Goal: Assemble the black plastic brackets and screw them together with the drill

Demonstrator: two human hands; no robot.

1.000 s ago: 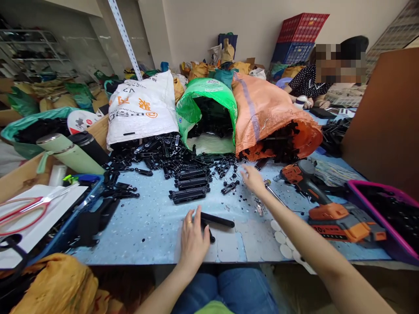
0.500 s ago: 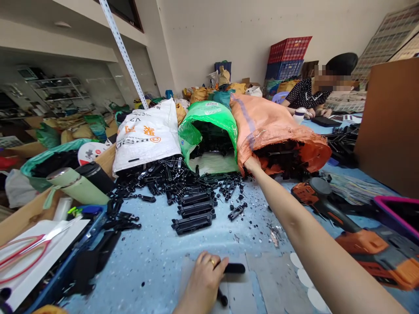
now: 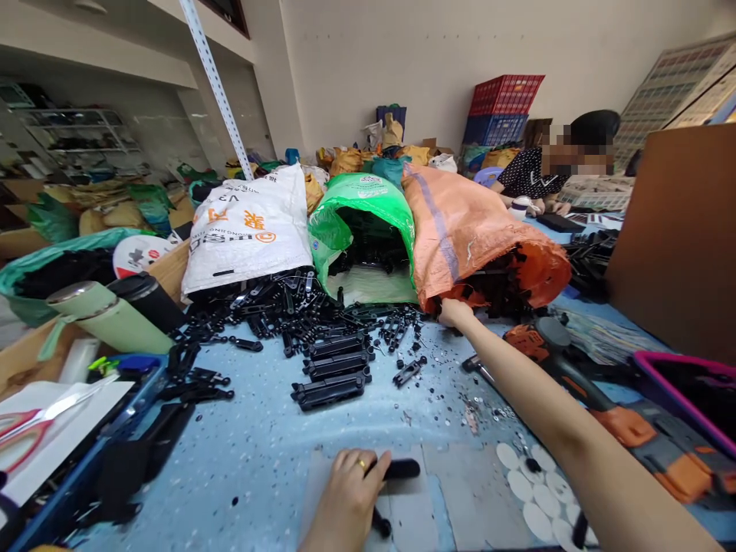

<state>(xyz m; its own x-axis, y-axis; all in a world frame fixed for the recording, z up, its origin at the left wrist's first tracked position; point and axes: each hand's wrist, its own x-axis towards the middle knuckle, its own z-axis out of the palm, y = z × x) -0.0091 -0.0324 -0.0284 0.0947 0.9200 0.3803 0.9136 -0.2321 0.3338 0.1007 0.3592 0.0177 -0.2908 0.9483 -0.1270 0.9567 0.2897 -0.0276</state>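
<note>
Here, left hand (image 3: 346,502) fingers lie curled over a black bar (image 3: 401,468); right hand (image 3: 455,313) fingers close at the orange sack (image 3: 460,226) mouth.

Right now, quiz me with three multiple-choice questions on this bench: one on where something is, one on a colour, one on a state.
1. Where is the right hand?
A. at the mouth of the orange sack
B. on the scissors
C. inside the purple tray

2. What colour is the sack between the white sack and the orange one?
A. blue
B. green
C. yellow

3. What state is the drill in?
A. held upright in the left hand
B. hanging from the shelf
C. lying on the table, untouched

Answers:
1. A, the outstretched arm ends at the sack's open end, among the black parts spilling out.
2. B, the green sack lies open between them.
3. C, it lies on its side beside the right forearm, while the left hand presses a black bar.
</note>
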